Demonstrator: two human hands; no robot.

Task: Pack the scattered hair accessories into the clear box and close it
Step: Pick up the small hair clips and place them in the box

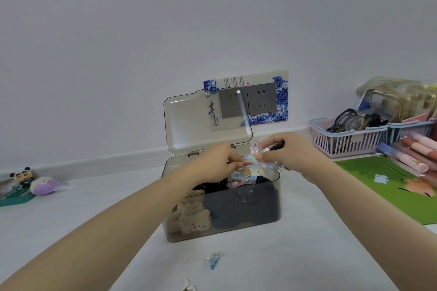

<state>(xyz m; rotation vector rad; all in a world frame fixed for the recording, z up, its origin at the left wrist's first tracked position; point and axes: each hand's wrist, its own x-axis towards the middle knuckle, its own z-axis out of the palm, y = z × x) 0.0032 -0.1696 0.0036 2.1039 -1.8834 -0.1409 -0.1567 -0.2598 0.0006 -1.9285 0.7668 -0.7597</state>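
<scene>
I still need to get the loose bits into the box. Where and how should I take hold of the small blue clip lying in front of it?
Come from straight above and pinch the blue clip across its narrow body with thumb and one finger. It lies flat on the table, apart from the box, so its sides are free. Its finer shape is too small to tell.
</scene>
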